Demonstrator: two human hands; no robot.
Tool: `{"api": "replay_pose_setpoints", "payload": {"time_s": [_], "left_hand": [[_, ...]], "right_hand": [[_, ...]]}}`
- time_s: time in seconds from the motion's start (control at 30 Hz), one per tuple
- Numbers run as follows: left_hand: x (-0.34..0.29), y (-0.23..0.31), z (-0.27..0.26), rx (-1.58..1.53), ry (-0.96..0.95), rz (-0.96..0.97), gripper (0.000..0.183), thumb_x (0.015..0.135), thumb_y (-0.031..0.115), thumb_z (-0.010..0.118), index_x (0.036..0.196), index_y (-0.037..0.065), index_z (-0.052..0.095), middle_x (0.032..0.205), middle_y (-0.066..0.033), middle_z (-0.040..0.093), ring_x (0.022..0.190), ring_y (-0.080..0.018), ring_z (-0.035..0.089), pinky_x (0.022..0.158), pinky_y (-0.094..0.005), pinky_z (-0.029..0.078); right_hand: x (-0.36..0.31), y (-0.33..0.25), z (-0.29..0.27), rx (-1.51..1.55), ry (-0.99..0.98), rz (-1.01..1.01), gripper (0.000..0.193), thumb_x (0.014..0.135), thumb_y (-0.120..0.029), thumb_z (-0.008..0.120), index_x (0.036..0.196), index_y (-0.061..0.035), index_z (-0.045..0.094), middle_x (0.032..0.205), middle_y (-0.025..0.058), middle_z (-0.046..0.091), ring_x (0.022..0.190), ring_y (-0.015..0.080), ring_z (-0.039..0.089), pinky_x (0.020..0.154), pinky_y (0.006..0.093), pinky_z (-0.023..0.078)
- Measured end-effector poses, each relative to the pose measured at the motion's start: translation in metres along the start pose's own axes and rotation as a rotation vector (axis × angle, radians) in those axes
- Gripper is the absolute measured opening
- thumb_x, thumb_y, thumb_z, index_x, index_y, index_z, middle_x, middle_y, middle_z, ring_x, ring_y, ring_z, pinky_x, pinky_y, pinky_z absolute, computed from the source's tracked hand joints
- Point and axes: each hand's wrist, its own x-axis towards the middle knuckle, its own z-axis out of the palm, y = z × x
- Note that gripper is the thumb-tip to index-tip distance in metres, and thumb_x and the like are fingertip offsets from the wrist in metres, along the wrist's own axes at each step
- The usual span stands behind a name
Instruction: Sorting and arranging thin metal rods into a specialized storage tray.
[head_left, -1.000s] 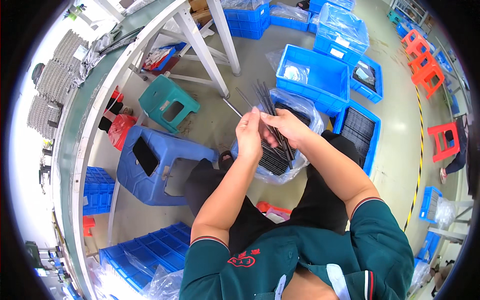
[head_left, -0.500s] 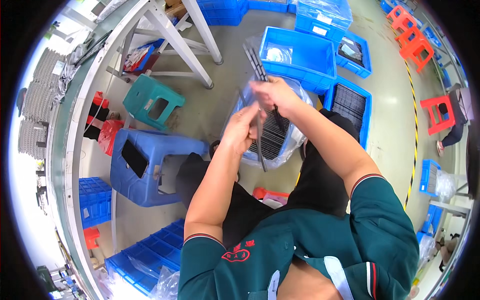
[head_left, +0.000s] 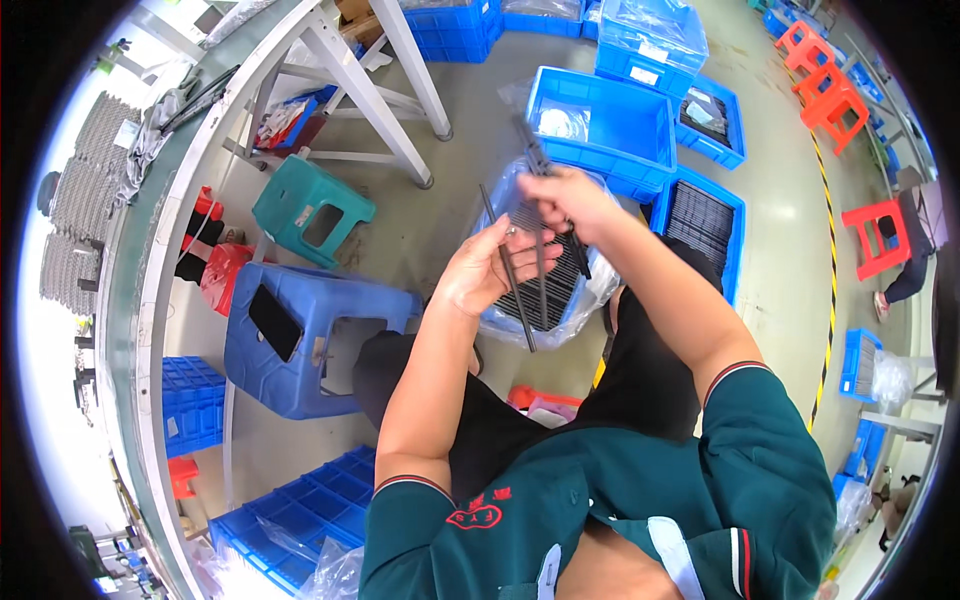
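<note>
My left hand [head_left: 490,265] holds a thin dark strip [head_left: 518,305] slantwise under its thumb, its fingers partly spread. A second dark strip [head_left: 543,285] stands upright beside those fingertips; whether they grip it I cannot tell. My right hand [head_left: 572,205] is closed around a small bundle of dark strips [head_left: 533,148], blurred at its far end, with the lower ends showing beneath the hand. Both hands are above a blue bin [head_left: 592,290] lined with clear plastic, where several similar dark strips lie side by side.
Beyond my hands stands a blue crate [head_left: 640,130] holding a clear bag. At its right are two blue bins, the nearer full of dark strips [head_left: 702,215]. A blue stool [head_left: 345,300] with a phone [head_left: 274,322] and a green stool [head_left: 312,210] are on the left, beside a workbench [head_left: 165,190].
My left fingers have spread, and a second strip now shows beside them. The bundle in my right hand has tilted. My hands appear slightly lower in the picture, as does the scene.
</note>
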Motion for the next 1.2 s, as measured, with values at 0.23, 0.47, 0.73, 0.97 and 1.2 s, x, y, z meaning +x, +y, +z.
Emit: {"api": "replay_pose_setpoints", "payload": {"time_s": [0.23,0.47,0.73,0.97,1.2], "left_hand": [[-0.006,-0.009,0.007,0.098,0.028,-0.025,0.035,0.091,0.038,0.053,0.08,0.006,0.056,0.08,-0.0043,0.053,0.061,-0.0142,0.047,0.054,-0.0271,0.039],[-0.008,0.008,0.002,0.01,0.246,0.129,0.034,0.09,0.037,0.056,0.078,0.005,0.055,0.065,-0.0002,0.042,0.058,-0.012,0.04,0.055,-0.0289,0.036],[-0.008,0.031,-0.02,-0.159,0.534,0.427,0.033,0.09,0.036,0.057,0.082,0.004,0.058,0.067,-0.0002,0.043,0.053,-0.0102,0.038,0.05,-0.0263,0.036],[0.0,0.029,-0.015,-0.234,0.485,0.528,0.032,0.091,0.035,0.055,0.086,0.003,0.057,0.069,-0.0002,0.042,0.057,-0.0102,0.037,0.053,-0.0263,0.035],[0.005,0.022,-0.015,-0.181,0.424,0.562,0.033,0.091,0.034,0.055,0.085,0.002,0.057,0.066,-0.0003,0.041,0.058,-0.0107,0.038,0.053,-0.0269,0.036]], "right_hand": [[-0.002,0.016,0.027,-0.221,-0.189,0.05,0.024,0.087,-0.025,0.062,0.077,-0.0063,0.052,0.052,-0.0011,0.05,0.041,0.0053,0.045,0.037,0.0197,0.032],[-0.011,0.008,0.02,-0.425,-0.02,-0.079,0.028,0.093,-0.031,0.051,0.09,-0.0037,0.044,0.058,0.0033,0.051,0.04,0.0073,0.041,0.034,0.0223,0.03],[-0.039,-0.004,0.025,-0.46,-0.168,-0.024,0.027,0.087,-0.022,0.059,0.096,-0.0001,0.046,0.059,0.0039,0.054,0.042,0.0092,0.048,0.036,0.024,0.035],[-0.041,0.006,0.031,-0.473,-0.222,0.005,0.023,0.089,-0.019,0.057,0.094,-0.0019,0.042,0.061,0.0031,0.05,0.042,0.0073,0.045,0.035,0.0224,0.032],[-0.042,0.003,0.03,-0.445,-0.227,-0.005,0.021,0.091,-0.021,0.051,0.086,-0.003,0.04,0.061,0.0046,0.052,0.042,0.0098,0.047,0.036,0.024,0.035]]}}
